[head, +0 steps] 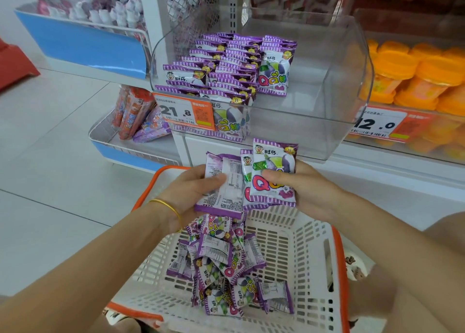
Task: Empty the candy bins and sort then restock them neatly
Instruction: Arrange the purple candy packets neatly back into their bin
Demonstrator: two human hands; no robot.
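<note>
Nearest, low in frame: white slatted basket (302, 244) with orange rim, holding loose packets (221, 264) of purple candy, jumbled, fronts and backs mixed. Above basket's far edge: left hand (191, 191), gold bangle (166, 206) at wrist, fingers curled underneath, thumb pressed on a back-up packet (221, 181), barcode showing, long axis near upright, top leaning slightly left. Just beside it, packets touching: right hand (309, 189) clasping an upright stack (271, 174), fronts toward camera, thumb across the front one, tops pointing up toward the shelf. Beyond both hands: clear bin (339, 81) on the shelf, stocked rows (226, 63) of packets overlapping neatly in its left half. Orange price tag (185, 112) reading 21.8 on bin front.
</note>
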